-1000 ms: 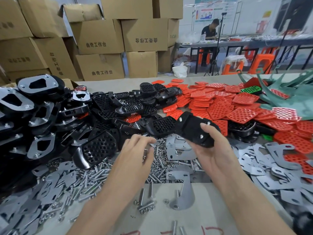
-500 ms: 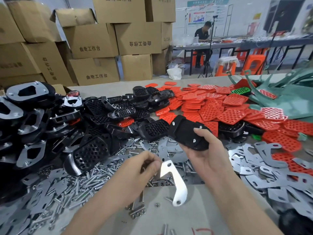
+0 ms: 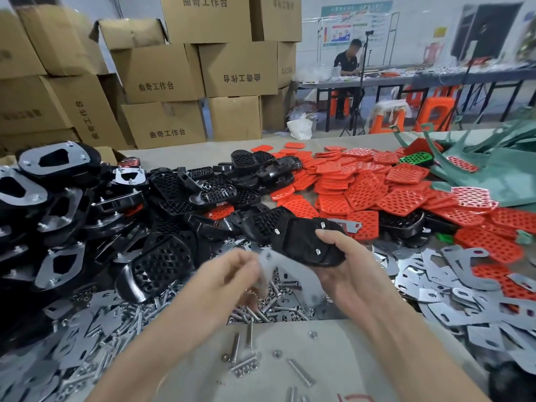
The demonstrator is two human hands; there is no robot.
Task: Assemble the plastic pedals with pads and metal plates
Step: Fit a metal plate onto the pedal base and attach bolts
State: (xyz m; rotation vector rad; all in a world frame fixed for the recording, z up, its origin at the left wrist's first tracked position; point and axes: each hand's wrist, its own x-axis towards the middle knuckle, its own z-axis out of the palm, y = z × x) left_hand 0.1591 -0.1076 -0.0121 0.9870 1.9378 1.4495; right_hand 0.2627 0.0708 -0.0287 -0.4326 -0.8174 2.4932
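Note:
My right hand (image 3: 345, 274) grips a black plastic pedal (image 3: 304, 242) held underside up, with bolt ends sticking out of it. My left hand (image 3: 232, 277) pinches a curved metal plate (image 3: 293, 274) by its upper left end, just below and against the pedal. The plate is blurred by motion. Loose metal plates (image 3: 452, 288) lie to the right, red perforated pads (image 3: 362, 192) behind, bare black pedals (image 3: 162, 262) to the left.
Finished pedals with plates (image 3: 55, 161) are stacked at far left. Bolts and nuts (image 3: 243, 364) lie scattered on the table in front of me. Green plastic parts (image 3: 499, 169) sit at back right. Cardboard boxes (image 3: 162, 74) stand behind the table; a person sits at a far bench.
My left hand picked a metal plate from the pile and raised it up to the underside of the pedal. The right hand keeps holding the pedal.

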